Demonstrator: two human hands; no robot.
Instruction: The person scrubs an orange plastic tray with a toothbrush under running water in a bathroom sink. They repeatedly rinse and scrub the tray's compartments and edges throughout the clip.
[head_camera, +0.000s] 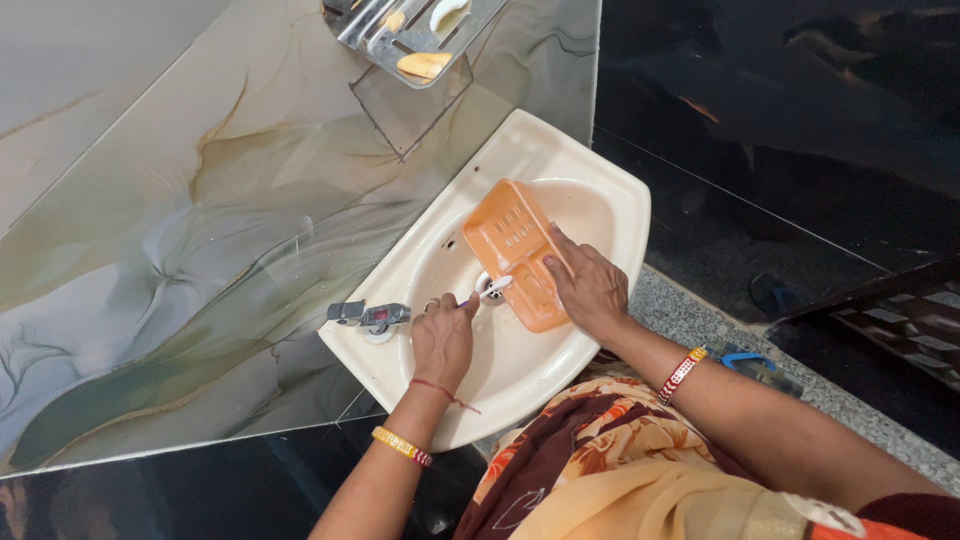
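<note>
An orange plastic soap tray (508, 238) lies tilted inside a cream wash basin (612, 196). My right hand (590, 288) grips the tray's near right edge. My left hand (443, 335) is closed around the handle of a small white brush (493, 287), whose head rests over the drain beside the tray. The brush handle is mostly hidden in my fist.
A chrome tap (368, 315) sits on the basin's left rim, close to my left hand. A metal wall rack (410, 32) with soap pieces hangs above on the marbled tile wall. Dark tiles and a speckled floor strip lie to the right, with a blue object (748, 360) on it.
</note>
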